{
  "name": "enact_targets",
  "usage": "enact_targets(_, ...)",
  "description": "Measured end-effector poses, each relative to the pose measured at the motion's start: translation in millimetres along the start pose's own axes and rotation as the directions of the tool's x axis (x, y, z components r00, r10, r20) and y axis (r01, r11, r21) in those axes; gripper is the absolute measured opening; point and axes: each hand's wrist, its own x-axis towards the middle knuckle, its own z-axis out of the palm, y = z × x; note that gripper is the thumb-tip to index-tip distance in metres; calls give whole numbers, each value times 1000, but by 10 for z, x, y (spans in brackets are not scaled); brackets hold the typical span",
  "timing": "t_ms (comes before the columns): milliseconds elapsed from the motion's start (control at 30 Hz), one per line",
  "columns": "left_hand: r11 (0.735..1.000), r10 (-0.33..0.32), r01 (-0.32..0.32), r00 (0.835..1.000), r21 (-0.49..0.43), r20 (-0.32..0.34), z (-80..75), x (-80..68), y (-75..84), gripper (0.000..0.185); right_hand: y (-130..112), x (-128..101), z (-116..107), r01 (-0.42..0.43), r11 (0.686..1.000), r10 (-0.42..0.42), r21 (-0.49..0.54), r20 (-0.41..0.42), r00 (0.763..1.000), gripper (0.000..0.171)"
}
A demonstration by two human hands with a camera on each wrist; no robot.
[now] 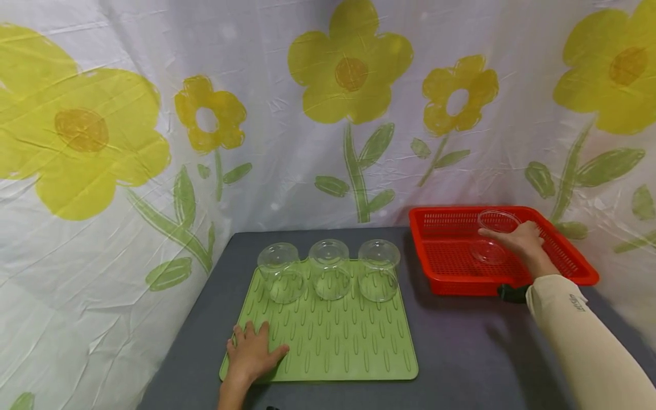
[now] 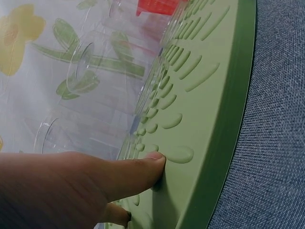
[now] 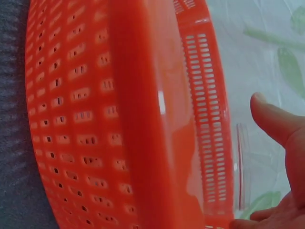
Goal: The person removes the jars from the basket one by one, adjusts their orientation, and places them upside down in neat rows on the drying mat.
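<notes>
My left hand rests with spread fingers on the near left corner of a green ridged mat. In the left wrist view its thumb touches the mat's surface. Three clear round containers stand in a row along the mat's far side. Over the red basket, my right hand reaches toward another clear container inside it. The right wrist view shows the thumb spread wide, apart from the clear container. Part of the right hand is out of that view.
A dark green object lies under the right wrist, by the basket's near wall. A grey cloth covers the table. White sheeting with yellow flowers hangs behind and at both sides.
</notes>
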Motion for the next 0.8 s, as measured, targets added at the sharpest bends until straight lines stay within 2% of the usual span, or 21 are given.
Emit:
enact_targets(100,1000,-1,1,1000,7,-6,5,2,-11,84,-5,5,-4,-33,999,33,6,65,997,125)
enact_targets(333,1000,3,-3,1000,8,-15,24,-2,-23,83,5,50,20,-68,997,64,46,92,994,126)
enact_targets(567,1000,5,-5,1000,5,-22,23,-9,-16,82,-5,102,-20,-127,985,101,113,207,973,129)
enact_targets(667,1000,7,-7,1000,5,-27,14,-16,-9,82,-18,111,-15,-140,980,108,140,213,971,129)
enact_targets(800,1000,14,-13,999,6,-36,-3,-33,16,81,-18,121,-5,-150,973,118,173,182,976,127)
